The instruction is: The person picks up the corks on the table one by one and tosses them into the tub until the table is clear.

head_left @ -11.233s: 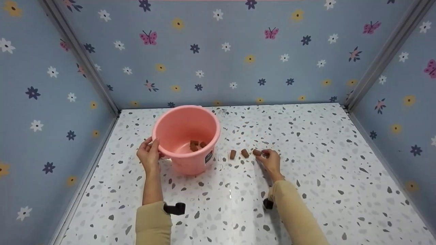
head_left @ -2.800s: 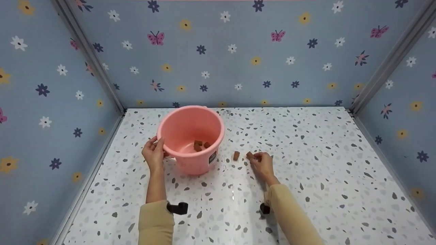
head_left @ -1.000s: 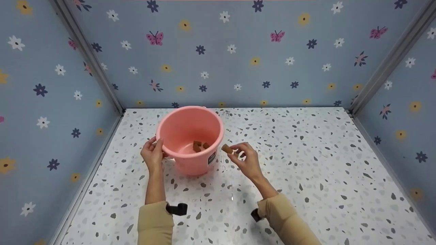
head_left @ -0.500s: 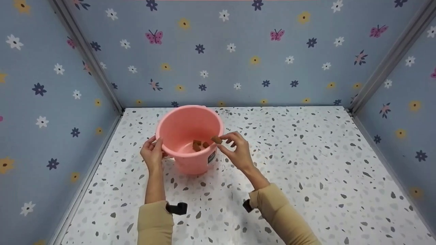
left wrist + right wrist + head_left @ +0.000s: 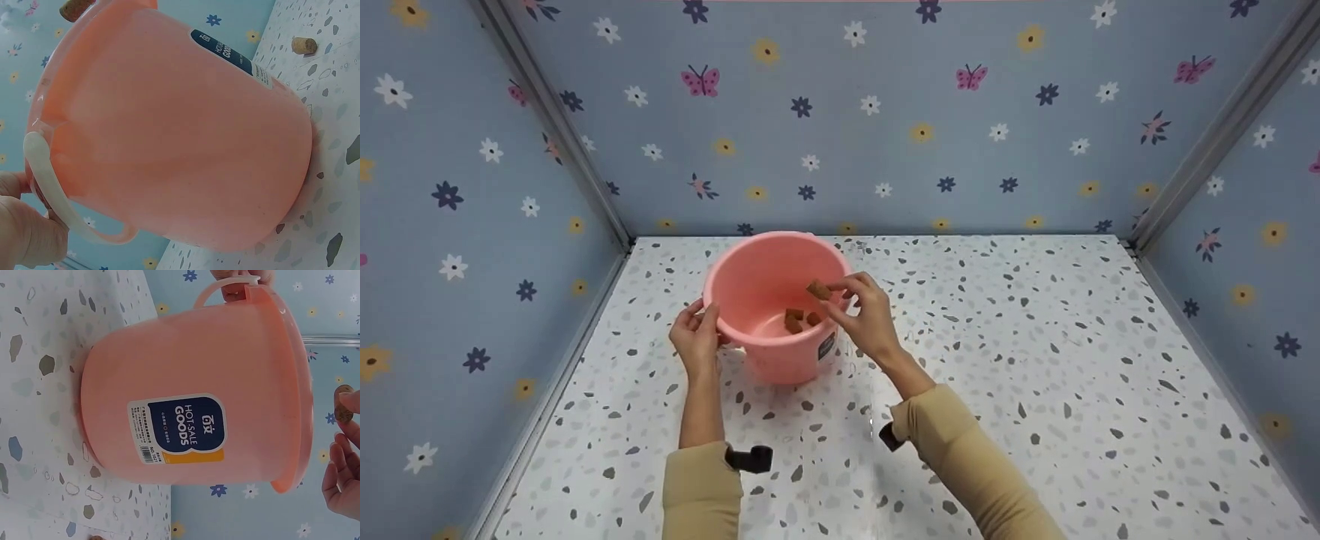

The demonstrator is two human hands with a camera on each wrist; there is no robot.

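My right hand (image 5: 872, 319) pinches a brown cork (image 5: 818, 290) between thumb and fingers, over the right rim of a pink plastic bucket (image 5: 780, 365). Several more corks (image 5: 793, 325) lie on the bucket's floor. At the left side of the rim, my left hand (image 5: 696, 341) grips the bucket near its pale handle (image 5: 50, 180). The bucket stands upright on the table. Another cork (image 5: 304, 45) lies on the tabletop right of the bucket in the left wrist view; in the head view my right hand hides it.
The speckled white table (image 5: 1035, 337) reaches back to a blue flowered wall (image 5: 877, 150). Patterned side panels (image 5: 472, 315) with metal corner strips stand left and right. A label (image 5: 191, 424) is on the bucket's side.
My right hand picked up a cork from the table, then carried it left and up over the bucket's rim. Fewer corks lie on the table. My left hand stays on the bucket.
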